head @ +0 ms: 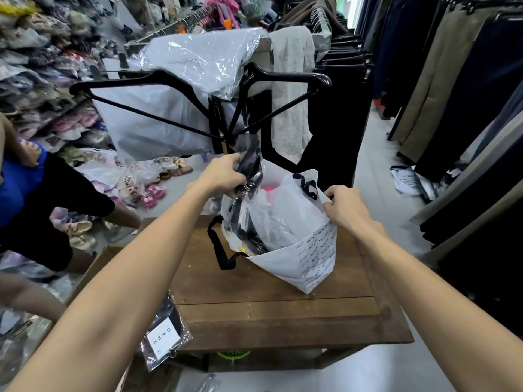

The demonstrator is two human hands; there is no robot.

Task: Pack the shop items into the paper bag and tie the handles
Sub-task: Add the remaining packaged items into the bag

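Both hands busy — left hand point(226, 174) grips dark plastic-wrapped garment point(250, 165), long axis vertical, above paper bag point(305, 258) on worktop point(254, 312); right hand point(343, 207) pinches bag's rim (holding mouth open) — garment goes straight down.

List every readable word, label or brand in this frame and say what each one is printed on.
"OWEN": white card in the clear packet at the table's near-left corner.
"ARISTINO": neck of the black hanger.
Paper bag: repeated small print on its side, too blurred to read.
White sheet on the floor: printed lines, too small to read.
Nothing else is legible.
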